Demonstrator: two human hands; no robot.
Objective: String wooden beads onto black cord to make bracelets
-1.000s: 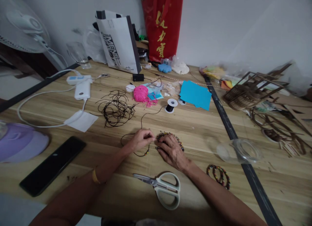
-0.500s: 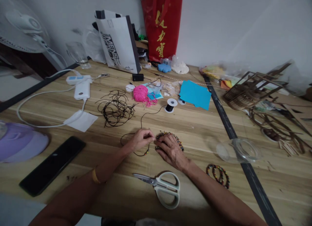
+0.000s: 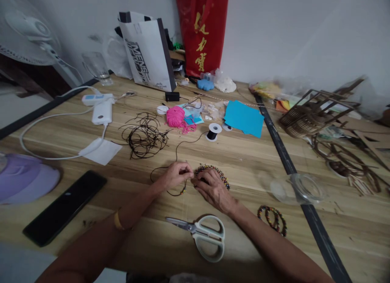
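Black cord [image 3: 185, 142] runs from the spool [image 3: 213, 131] over the table [image 3: 250, 165], and here we are, left hand [image 3: 177, 175] with its grip pinched on it! Our right hand [image 3: 215, 192] arches over the beads [image 3: 224, 181] just beside; whether that grip holds any, we can't tell.

Black cord [image 3: 176, 155] is partly hidden by the left hand [image 3: 174, 175]; its tip cannot be resolved. Beads [image 3: 224, 179] are partly covered by the right hand [image 3: 215, 191]. Left of the grip, lilac cap [image 3: 29, 179] is cut by the frame edge; farther off, electric fan [image 3: 27, 27] likewise. Beyond the grip, red bag [image 3: 210, 43] cropped at top.
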